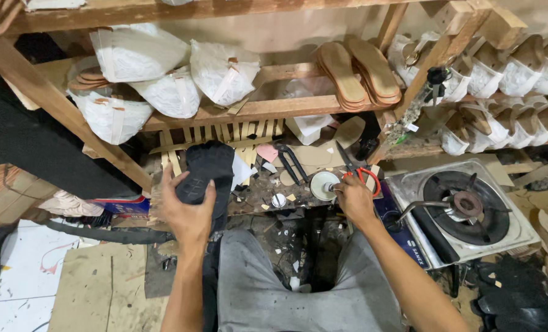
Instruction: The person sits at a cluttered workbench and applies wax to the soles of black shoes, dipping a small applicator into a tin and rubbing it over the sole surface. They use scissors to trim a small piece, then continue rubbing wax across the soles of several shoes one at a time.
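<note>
Left hand has its fingers wrapped around a black shoe sole, propped upright over the cluttered desk. Right hand is curled around something by the small white glue tin, right beside the red-handled scissors; can't tell exactly what it pinches. I'd say keep that sole steady and angled toward you, and go light on whatever gets dabbed on.

Left hand raised, fingers curled gripping; right hand reaches forward, seemingly pinching.
</note>
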`<state>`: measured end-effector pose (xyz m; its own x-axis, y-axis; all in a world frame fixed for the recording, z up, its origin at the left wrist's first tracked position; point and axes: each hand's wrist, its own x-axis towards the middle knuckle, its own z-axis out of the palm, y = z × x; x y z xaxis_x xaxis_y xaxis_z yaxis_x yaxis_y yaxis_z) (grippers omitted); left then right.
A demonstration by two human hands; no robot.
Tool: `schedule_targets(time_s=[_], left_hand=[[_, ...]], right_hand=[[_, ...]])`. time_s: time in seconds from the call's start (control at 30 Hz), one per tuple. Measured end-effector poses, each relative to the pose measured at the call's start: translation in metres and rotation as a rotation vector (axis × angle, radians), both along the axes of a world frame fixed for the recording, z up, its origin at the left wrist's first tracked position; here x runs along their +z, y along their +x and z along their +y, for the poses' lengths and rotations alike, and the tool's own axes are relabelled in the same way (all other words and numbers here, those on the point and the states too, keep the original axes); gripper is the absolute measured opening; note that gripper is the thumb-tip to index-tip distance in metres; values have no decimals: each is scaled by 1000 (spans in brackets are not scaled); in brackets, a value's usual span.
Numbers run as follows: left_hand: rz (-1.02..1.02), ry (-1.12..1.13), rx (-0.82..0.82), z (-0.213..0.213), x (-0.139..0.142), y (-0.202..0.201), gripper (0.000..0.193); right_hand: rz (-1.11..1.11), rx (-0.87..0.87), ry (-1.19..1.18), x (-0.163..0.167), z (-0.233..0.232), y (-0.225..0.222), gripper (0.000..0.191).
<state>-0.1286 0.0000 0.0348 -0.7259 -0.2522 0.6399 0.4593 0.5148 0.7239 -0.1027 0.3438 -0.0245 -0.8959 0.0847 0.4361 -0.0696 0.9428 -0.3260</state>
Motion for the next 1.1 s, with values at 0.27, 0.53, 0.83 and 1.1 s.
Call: schedule_targets(time_s=[0.27, 0.53, 0.83, 1.1], left_hand=[[-98, 1353, -322, -8, -60, 57, 59], [-689, 1960, -745, 46, -100, 105, 52], [-594, 1726, -1231, 104, -104, 75, 57], [-578, 1791, -1400, 127, -97, 73, 57]], right_hand=[[26, 57, 67, -6, 2, -6, 14], [-31, -35, -80, -11, 12, -3, 17], [165, 145, -479, 51, -44, 73, 20], [237, 320, -406, 67, -97, 117, 24]])
